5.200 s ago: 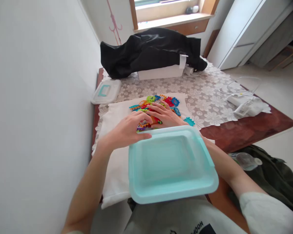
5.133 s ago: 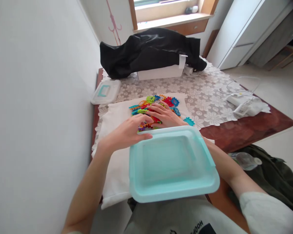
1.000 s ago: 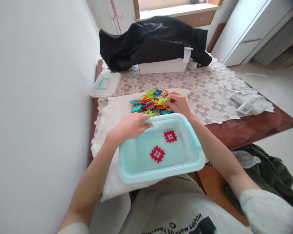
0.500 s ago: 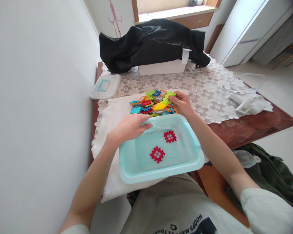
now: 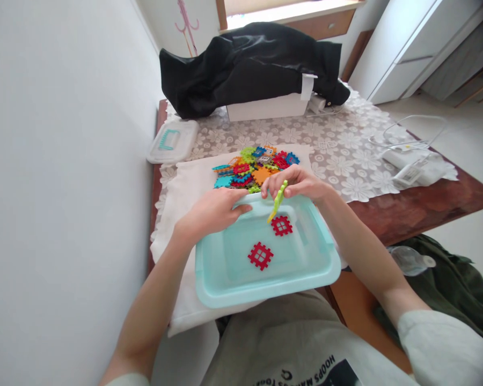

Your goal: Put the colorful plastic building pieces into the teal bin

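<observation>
A pale turquoise plastic bin (image 5: 265, 292) is tilted at the near edge of the table, in front of my body. Two red notched building tiles with window-like centres lie in it, one tile (image 5: 261, 255) near the middle and another tile (image 5: 282, 225) farther back. My left hand (image 5: 215, 212) grips the bin's far rim, thumb inside. Over the far right part of the bin, my right hand (image 5: 301, 183) pinches a lime-green building tile (image 5: 279, 197), seen edge-on, with some yellow at its lower end. Behind the bin sits a pile of coloured tiles (image 5: 241, 169), partly hidden by my hands.
White cloth (image 5: 189, 201) lies under the bin and the pile. A translucent lid (image 5: 175, 140) rests at the left by the wall. Black fabric (image 5: 253, 69) covers a white box (image 5: 265, 109) at the back. On the right are a white packet (image 5: 412, 167) and a clear bottle (image 5: 408, 261).
My right hand has come from the pile to above the bin, carrying the lime-green tile. An orange tile and red and blue tiles now show in the pile. My left hand stays on the rim.
</observation>
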### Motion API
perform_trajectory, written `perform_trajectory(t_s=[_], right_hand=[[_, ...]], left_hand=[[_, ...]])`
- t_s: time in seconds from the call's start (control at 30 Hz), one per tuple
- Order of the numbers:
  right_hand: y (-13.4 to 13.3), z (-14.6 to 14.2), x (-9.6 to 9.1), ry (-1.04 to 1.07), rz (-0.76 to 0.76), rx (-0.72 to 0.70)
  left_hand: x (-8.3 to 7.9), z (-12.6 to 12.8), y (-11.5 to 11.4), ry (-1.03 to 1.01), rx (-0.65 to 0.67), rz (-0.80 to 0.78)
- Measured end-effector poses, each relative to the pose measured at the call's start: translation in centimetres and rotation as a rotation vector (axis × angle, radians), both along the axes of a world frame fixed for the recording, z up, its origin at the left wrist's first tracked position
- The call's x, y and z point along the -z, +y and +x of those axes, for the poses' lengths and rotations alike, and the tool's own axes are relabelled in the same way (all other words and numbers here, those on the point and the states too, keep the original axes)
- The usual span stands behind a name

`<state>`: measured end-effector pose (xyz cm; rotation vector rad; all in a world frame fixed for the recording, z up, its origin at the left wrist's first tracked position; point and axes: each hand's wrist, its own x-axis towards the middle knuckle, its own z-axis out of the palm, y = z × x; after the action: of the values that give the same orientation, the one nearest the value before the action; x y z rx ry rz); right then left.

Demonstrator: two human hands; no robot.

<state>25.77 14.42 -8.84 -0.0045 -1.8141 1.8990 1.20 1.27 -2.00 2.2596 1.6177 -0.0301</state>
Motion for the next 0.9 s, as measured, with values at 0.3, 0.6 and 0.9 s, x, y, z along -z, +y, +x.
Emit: perform_trajectory(t_s=[0.3,0.6,0.9], right_hand=[[-0.06,0.25,0.05,-0.084,-0.029,0.049],[-0.08,0.24,-0.39,-0.150,0.049,0.056],[-0.22,0.62,-0.44,-0.169,0.017,0.024]], left_hand=[[-0.20,0.15,-0.06,0.004,-0.012,-0.006],[-0.07,-0.12,-0.09,0.000,0.002,0.006],[-0.22,0.16,-0.05,0.000,-0.001,-0.006]])
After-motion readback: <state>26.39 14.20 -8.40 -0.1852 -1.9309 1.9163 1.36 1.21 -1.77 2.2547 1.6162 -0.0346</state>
